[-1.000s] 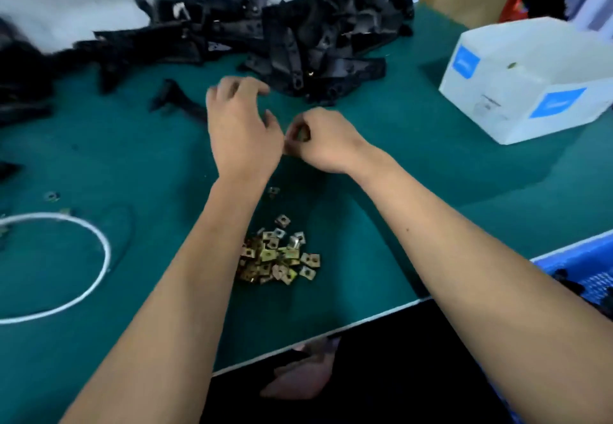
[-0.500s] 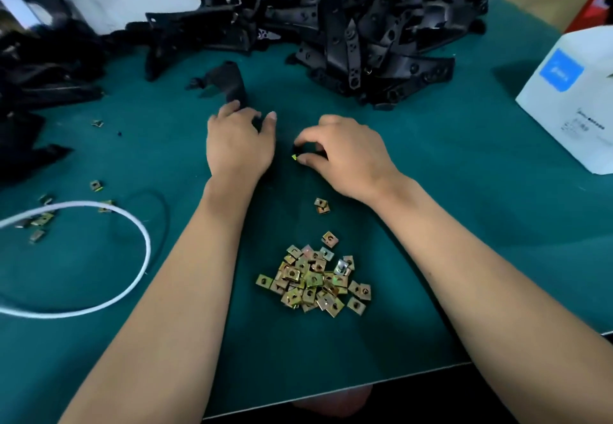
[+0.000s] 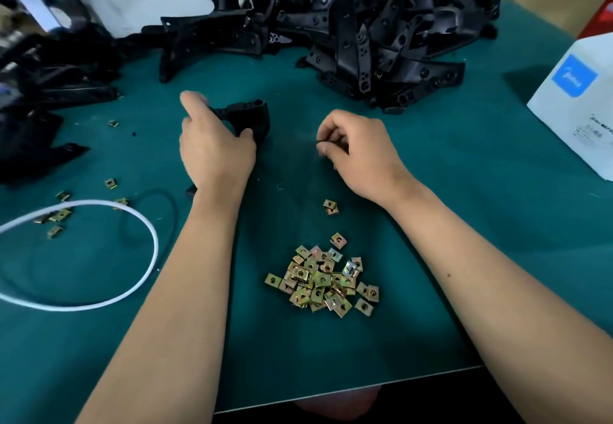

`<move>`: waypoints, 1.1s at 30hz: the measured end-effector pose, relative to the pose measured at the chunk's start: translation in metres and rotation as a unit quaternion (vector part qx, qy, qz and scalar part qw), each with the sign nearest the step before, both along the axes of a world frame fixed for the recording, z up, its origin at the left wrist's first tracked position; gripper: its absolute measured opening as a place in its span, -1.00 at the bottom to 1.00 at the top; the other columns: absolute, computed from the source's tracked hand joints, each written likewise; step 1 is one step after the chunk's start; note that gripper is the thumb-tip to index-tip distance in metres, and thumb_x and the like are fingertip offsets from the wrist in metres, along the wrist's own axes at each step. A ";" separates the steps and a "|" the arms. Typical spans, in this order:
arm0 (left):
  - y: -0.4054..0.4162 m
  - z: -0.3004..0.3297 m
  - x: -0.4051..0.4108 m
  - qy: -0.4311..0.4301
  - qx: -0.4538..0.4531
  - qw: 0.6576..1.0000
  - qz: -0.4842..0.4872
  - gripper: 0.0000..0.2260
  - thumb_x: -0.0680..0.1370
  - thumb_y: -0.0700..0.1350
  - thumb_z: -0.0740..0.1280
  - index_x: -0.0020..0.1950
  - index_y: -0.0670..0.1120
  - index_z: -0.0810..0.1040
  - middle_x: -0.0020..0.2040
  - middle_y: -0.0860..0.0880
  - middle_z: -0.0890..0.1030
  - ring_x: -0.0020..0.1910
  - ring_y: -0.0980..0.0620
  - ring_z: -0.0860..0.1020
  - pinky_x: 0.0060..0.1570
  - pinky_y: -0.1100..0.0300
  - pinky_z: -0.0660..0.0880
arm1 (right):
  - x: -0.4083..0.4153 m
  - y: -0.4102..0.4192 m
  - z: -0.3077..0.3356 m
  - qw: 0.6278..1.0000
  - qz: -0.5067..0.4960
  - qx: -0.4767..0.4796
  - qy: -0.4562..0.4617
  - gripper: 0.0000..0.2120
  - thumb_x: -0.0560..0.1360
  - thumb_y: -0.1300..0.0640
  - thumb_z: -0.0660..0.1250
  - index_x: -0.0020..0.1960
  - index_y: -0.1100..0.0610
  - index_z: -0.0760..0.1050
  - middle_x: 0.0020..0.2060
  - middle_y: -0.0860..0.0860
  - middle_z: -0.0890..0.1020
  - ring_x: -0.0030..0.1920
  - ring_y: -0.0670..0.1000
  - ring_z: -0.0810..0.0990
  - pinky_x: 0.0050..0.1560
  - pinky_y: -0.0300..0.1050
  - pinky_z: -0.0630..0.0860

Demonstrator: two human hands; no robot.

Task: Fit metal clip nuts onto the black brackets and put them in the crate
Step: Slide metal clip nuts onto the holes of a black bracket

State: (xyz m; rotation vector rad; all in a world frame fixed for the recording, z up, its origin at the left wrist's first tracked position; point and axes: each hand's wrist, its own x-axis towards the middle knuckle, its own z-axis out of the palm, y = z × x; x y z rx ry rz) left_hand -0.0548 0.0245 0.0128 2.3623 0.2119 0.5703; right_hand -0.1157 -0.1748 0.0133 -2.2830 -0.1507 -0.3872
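Both hands have drawn apart: left hand grips a stiff, light bracket at frame centre; right hand pinches a small, slippery clip nut by its edges.

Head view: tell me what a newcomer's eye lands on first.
The heap of brass-coloured clip nuts at the centre of the green table, between the forearms. Behind it, a big tangle of black brackets against the wall. The left hand holds one bracket; the right hand pinches something small.
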 end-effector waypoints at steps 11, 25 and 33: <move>-0.025 0.003 -0.007 -0.019 -0.183 0.948 -0.260 -0.54 0.34 -0.40 0.15 0.00 -0.03 0.70 0.00 0.04 0.71 0.06 0.16 0.64 0.14 0.30 0.52 | -0.002 0.000 0.009 0.985 0.034 0.167 0.005 -0.83 0.56 0.38 0.34 0.08 0.17 0.51 -0.19 0.22 0.63 -0.27 0.06 0.51 -0.14 -0.03 0.50; -0.033 -0.002 -0.011 -0.099 -0.164 0.940 -0.283 -0.77 0.60 -0.14 0.36 0.26 -0.04 0.56 0.05 0.05 0.67 0.05 0.12 0.62 0.13 0.23 0.53 | 0.004 0.005 -0.001 0.941 0.025 0.331 0.065 -0.88 0.58 0.35 0.38 0.01 0.23 0.68 -0.29 0.06 0.70 -0.35 -0.03 0.61 -0.36 -0.23 0.51; -0.034 -0.002 -0.009 -0.135 -0.118 0.946 -0.271 -0.75 0.62 -0.08 0.37 0.29 -0.11 0.59 0.06 0.11 0.63 0.05 0.35 0.54 0.09 0.48 0.38 | 0.004 0.001 0.000 0.939 0.040 0.335 0.070 -0.91 0.57 0.35 0.40 -0.02 0.23 0.68 -0.27 0.08 0.72 -0.36 -0.01 0.59 -0.41 -0.22 0.47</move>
